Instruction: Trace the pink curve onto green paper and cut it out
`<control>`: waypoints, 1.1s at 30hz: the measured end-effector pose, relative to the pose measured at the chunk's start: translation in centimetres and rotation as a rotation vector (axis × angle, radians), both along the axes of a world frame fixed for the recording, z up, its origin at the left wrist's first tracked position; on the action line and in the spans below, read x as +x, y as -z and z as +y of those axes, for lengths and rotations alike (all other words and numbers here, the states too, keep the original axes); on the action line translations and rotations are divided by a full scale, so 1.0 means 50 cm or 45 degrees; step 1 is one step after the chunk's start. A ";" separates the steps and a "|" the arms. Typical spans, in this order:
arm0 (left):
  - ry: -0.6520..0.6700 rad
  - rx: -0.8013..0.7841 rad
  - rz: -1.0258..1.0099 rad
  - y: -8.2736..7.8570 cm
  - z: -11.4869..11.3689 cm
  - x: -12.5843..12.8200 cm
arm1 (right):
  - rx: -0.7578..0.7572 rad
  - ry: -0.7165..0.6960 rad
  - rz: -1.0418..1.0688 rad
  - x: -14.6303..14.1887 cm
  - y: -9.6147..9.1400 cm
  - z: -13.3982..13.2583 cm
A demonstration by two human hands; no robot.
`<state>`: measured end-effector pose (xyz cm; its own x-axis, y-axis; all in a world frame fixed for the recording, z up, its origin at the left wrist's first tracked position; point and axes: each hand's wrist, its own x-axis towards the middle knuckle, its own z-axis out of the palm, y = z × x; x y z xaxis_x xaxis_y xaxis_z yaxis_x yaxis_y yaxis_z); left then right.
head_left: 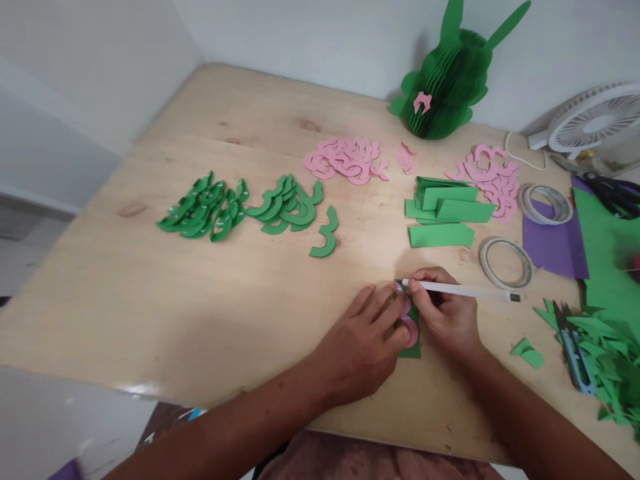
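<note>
Left hand [367, 333], lower centre of frame: fingers spread and laid down, grasping nothing, fingertips pressing on a pink scalloped paper cutout [412, 331]. Cutout lies on a green paper piece [411, 353] on the wooden table [240, 293], just right of lower centre; partly covered by the fingers.

Right hand [447, 317], just beside it: thumb and fingers grasping a white pen [465, 290], held slantwise, its left end at the top of the cutout, dark end pointing right.

Above the hands, right of centre: folded green paper strips [441, 236]. Centre and left of centre: piles of green scalloped cutouts [295, 207], the leftmost ones bearing pale marks. Upper centre: heap of pink cutouts [345, 160]; a second pink heap [500, 180] at upper right. Right side: tape roll [485, 265] near the right hand; blue-handled thread snips [575, 357] among green scraps [613, 353], lower right. Upper right: green honeycomb paper figure [453, 83], upright near the wall.
</note>
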<state>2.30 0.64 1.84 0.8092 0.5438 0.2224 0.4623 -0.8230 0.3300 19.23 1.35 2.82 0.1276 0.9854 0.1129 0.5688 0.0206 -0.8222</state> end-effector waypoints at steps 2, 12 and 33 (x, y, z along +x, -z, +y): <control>0.004 -0.006 0.001 0.000 0.000 0.000 | -0.007 -0.009 0.016 0.001 0.002 -0.001; 0.003 0.010 -0.001 0.002 -0.001 0.000 | 0.037 -0.018 -0.061 0.002 0.001 0.002; 0.009 -0.017 0.001 0.003 0.003 0.000 | 0.065 -0.050 0.009 0.001 0.004 0.000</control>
<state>2.29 0.81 1.71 0.8134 0.5407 0.2145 0.4567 -0.8220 0.3403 19.27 1.35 2.62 0.0902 0.9826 0.1624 0.5607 0.0846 -0.8237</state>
